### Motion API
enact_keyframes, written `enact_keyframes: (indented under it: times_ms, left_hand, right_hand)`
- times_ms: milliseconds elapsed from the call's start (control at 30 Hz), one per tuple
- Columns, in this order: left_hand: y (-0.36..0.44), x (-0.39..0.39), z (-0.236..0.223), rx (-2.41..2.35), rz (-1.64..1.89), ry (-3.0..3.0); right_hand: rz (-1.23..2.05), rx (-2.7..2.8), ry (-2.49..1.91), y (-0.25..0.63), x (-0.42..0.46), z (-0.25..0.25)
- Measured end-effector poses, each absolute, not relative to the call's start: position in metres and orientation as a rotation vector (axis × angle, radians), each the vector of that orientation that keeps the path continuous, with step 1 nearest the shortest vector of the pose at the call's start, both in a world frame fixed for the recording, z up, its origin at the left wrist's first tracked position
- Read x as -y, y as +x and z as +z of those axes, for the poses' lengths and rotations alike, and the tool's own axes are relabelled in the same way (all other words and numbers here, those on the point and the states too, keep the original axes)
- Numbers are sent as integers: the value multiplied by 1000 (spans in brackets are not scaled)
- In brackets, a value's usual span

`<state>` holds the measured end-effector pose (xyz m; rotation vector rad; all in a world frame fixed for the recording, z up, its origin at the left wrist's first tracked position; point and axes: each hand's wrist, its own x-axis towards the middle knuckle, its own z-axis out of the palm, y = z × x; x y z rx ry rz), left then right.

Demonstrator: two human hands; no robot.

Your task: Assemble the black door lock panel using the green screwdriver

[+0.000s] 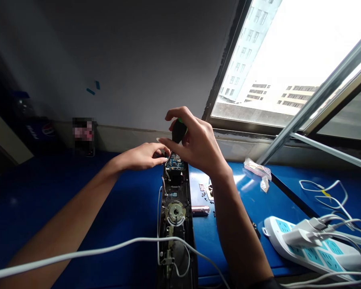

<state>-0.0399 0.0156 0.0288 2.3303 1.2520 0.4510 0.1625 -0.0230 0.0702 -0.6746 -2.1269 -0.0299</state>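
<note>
Holding screwdriver (178, 132): our right hand (196, 140), clamped round it. Circuit board (174, 163): twelve-o'clock end of open casing (189, 196). Left hand (142, 155): board's nine-o'clock edge; whether pinching anything, we cannot tell. Best hold screwdriver square, press lightly.

daylight comes from the window (289, 76) at upper right, its sky (313, 40) burnt to flat white, leaving glare on the table (246, 192). the wall (123, 60) dims leftward into shadow, where the bottle (37, 128) is barely legible; a patch (83, 136) near it is pixelated. the outer edges look stretched.
</note>
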Motion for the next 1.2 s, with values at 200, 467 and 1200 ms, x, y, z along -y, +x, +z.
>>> enact_keyframes:
  times_ms: [200, 467, 1200]
  left_hand:
    - [-42, -17, 28, -1336, 547, 2402]
    - [-24, -3, 27, -1081, 615, 2606]
    - [123, -8, -6, -788, -109, 2899]
  right_hand:
    - [-49, 2079, -647, 168, 19, 70]
    - [-68, 1936, -656, 185, 28, 83]
    - [230, 2166, -1317, 299, 47, 94]
